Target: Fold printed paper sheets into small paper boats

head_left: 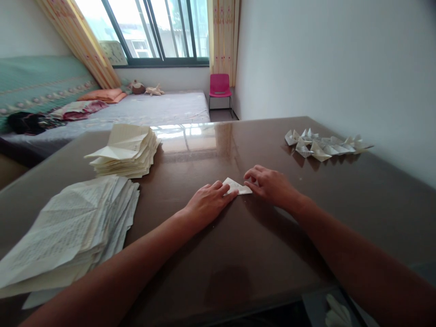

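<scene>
The small folded paper [237, 187] lies on the brown tabletop [190, 268] between the person's two hands, a flattish triangle as I see it, its long axis running crosswise from the left hand [209, 202] to the right hand [270, 185], one peak pointing away from the person. The left hand is the nearer one, for its fingers lie over the paper's left end; its grip is closed down low, thumb by the near edge, and looks to be holding the piece against the surface. The right hand sits on the other side, by the tapering right corner. Its grip is half curled, index finger and thumb close together, and whether they pinch that corner or only hover by it I cannot tell. From that right grip, I judge, the uncovered stretch of paper lies leftward, its corner the closest part
</scene>
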Tool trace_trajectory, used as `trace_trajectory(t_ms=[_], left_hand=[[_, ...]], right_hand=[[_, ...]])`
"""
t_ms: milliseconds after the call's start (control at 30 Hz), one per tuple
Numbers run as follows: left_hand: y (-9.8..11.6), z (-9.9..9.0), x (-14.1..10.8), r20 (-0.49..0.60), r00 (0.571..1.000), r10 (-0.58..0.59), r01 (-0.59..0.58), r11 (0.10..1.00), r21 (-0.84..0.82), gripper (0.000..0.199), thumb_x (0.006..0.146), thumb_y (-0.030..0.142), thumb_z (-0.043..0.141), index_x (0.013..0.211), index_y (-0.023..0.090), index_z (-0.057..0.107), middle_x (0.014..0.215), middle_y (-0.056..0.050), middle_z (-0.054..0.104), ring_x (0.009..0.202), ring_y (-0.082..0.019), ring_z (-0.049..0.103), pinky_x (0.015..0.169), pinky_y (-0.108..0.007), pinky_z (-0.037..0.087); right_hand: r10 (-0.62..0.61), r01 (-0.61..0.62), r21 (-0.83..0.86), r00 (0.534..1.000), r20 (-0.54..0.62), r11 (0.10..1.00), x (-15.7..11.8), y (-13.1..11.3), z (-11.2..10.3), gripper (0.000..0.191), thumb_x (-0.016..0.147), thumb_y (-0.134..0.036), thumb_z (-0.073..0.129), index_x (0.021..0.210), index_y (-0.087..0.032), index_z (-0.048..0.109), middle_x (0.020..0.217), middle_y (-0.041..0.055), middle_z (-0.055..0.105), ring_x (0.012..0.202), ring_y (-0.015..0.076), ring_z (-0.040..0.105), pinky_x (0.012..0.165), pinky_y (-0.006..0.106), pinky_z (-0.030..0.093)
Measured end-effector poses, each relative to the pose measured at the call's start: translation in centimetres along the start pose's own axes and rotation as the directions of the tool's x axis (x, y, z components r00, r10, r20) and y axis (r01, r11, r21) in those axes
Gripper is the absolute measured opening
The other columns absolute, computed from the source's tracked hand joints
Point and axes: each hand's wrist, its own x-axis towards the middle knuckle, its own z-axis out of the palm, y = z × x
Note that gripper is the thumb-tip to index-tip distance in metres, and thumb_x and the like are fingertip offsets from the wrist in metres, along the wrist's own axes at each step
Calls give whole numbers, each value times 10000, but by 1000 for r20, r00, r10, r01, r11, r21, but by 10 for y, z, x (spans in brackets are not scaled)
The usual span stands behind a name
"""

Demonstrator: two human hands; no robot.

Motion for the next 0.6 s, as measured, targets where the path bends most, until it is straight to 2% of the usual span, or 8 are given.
trace_trajectory(t_ms=[100, 167, 300, 433, 600], left_hand=[[-1, 0, 1, 3, 1000, -8, 8, 1000, -23, 393, 977, 299, 365, 1369, 291, 401, 1093, -46, 557, 966, -185, 489, 798, -300, 450], [-2, 0, 2, 3, 1000, -13, 13, 999, -35, 394, 973, 308, 384, 1364, 277, 410, 1096, -50, 559, 972, -186, 491, 801, -302, 456], [-2, 2, 0, -9, 1000, -25, 24, 998, -50, 379, 968, 275, 398, 1342, 228, 437, 1116, -60, 561, 984, -189, 499, 822, -310, 479], [1, 2, -8, -29, 1000, -10, 9, 1000, -30, 415, 964, 214, 383, 1379, 210, 393, 1123, -73, 563, 986, -199, 510, 815, -316, 509], [7, 1, -12, -18, 1000, -8, 8, 1000, -2, 395, 950, 196, 400, 1344, 189, 438, 1138, -93, 556, 1017, -216, 517, 810, -323, 532]], right_hand=[[-263, 260, 60, 963, 56, 964, -2, -8, -4, 247, 949, -284, 460, 961, -199, 692, 936, 68, 647, 849, 148, 583, 721, 241, 400], [-344, 337, 84, 934, 98, 938, -1, -10, -2, 261, 955, -250, 456, 946, -185, 709, 889, 75, 655, 859, 155, 586, 756, 249, 417], [-340, 324, 145, 935, 98, 935, 2, -6, 6, 284, 959, -247, 452, 930, -179, 727, 881, 75, 673, 844, 153, 606, 767, 245, 439], [-315, 298, 175, 946, 82, 939, 3, -1, 9, 282, 958, -249, 455, 983, -194, 729, 899, 70, 688, 841, 151, 625, 755, 237, 453], [-375, 361, 138, 922, 98, 922, 3, 1, 7, 283, 949, -214, 458, 1012, -225, 733, 973, 71, 697, 880, 164, 625, 802, 262, 456]])
